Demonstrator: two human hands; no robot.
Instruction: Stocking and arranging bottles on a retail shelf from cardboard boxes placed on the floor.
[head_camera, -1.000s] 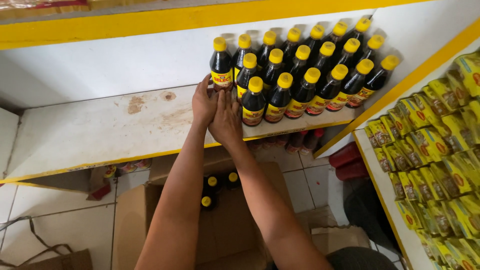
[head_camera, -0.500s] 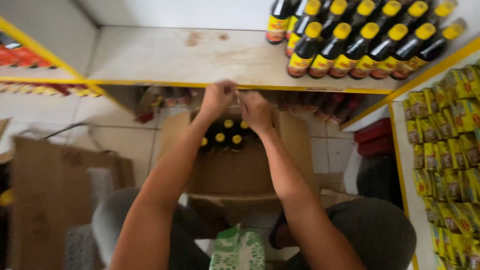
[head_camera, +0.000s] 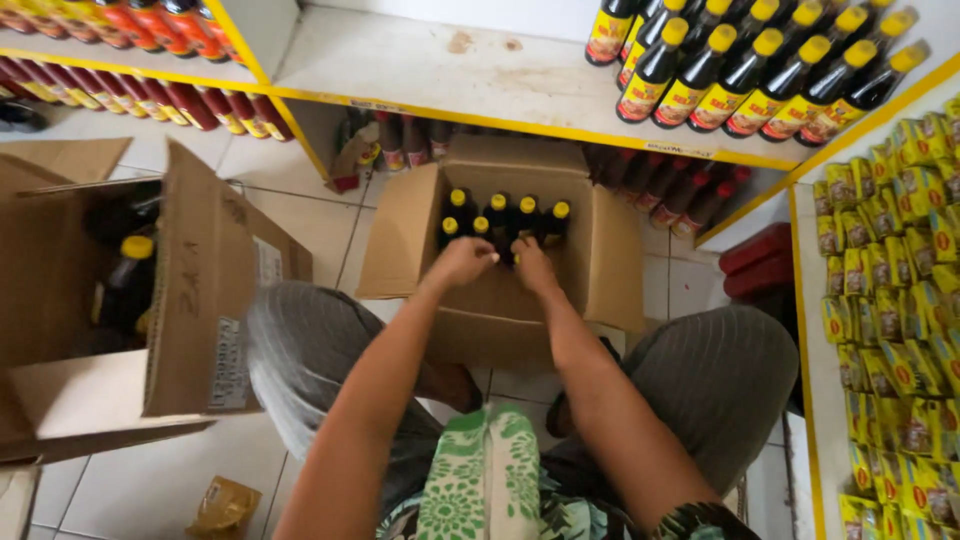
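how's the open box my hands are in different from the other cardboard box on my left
The middle box stands upright, flaps open upward, with several yellow-capped bottles showing; both hands reach into it. The left box lies tipped on its side, opening sideways, with one yellow-capped bottle visible, untouched. Both are brown cardboard on the tiled floor.

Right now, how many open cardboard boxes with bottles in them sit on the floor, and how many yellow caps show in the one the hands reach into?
Open boxes holding bottles: 2, the middle box and the left box
Visible yellow caps in the middle box: 6
Total: 8
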